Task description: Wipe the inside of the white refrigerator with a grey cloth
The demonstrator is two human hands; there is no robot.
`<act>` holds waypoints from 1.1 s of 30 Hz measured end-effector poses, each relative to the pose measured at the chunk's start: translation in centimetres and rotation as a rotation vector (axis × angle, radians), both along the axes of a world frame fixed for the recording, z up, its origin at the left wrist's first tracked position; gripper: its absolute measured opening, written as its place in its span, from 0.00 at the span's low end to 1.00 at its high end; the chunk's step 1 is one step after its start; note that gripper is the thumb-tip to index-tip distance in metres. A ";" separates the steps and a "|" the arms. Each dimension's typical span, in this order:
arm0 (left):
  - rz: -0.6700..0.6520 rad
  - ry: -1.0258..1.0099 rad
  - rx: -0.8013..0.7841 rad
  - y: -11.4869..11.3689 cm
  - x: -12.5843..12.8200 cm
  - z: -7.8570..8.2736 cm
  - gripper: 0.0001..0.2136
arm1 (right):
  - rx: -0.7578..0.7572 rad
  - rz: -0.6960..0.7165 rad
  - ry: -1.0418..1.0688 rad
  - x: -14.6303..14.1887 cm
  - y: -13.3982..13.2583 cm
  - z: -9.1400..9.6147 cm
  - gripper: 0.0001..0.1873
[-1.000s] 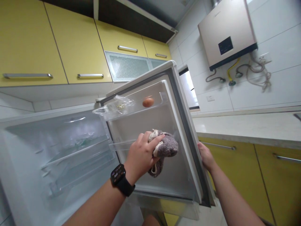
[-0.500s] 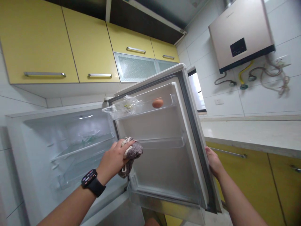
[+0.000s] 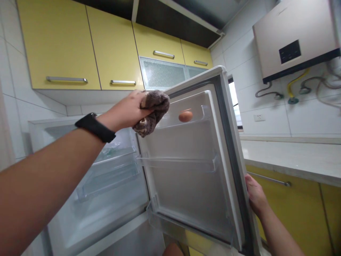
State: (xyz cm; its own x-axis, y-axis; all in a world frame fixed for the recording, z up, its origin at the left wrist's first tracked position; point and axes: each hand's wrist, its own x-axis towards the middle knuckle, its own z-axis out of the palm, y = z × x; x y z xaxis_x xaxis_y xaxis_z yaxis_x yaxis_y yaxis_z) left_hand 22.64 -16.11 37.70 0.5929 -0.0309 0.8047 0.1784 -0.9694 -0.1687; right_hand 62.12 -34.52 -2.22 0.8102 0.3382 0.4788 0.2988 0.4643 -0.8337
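My left hand is closed round a bunched brown and cream cloth, held in front of the upper inner corner of the open refrigerator door. Whether the cloth touches the door, I cannot tell. Behind hand and cloth, the left part of the top door shelf is hidden. On that shelf lies a brown egg, to the right of the cloth. My right hand grips the door's outer edge; its fingertips are partly hidden behind it.
The refrigerator compartment stands open at the left, with clear shelves inside. Above it hang yellow cabinets. A pale counter runs along the right, under a water heater with hoses.
My left hand has risen with the cloth from the middle door shelf to the top one, now covering the plastic bag's place. My right hand stays on the door edge. The view has shifted slightly left.
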 end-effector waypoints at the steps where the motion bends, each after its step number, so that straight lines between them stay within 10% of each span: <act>1: 0.031 0.057 0.047 -0.3 0.8 0.9 0.18 | -0.008 -0.003 -0.007 -0.1 -0.1 0.0 0.28; 13: 0.016 0.469 0.182 -2.3 5.8 2.9 0.12 | -0.018 -0.031 -0.015 0.0 0.0 0.3 0.29; 25: -0.123 0.438 -0.053 -5.1 6.6 3.7 0.21 | -0.011 -0.009 -0.043 0.1 -0.2 -0.4 0.24; 33: 0.044 0.621 -0.091 -5.1 7.7 5.0 0.23 | -0.005 -0.052 -0.009 -0.9 -0.3 0.6 0.32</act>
State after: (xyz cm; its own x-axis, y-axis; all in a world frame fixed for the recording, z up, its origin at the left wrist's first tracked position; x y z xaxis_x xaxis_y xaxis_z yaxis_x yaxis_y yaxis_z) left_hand 30.31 -21.18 42.72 0.9498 0.0562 0.3076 0.1134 -0.9787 -0.1712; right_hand 61.20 -34.77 -1.65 0.8224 0.2980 0.4847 0.3303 0.4436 -0.8331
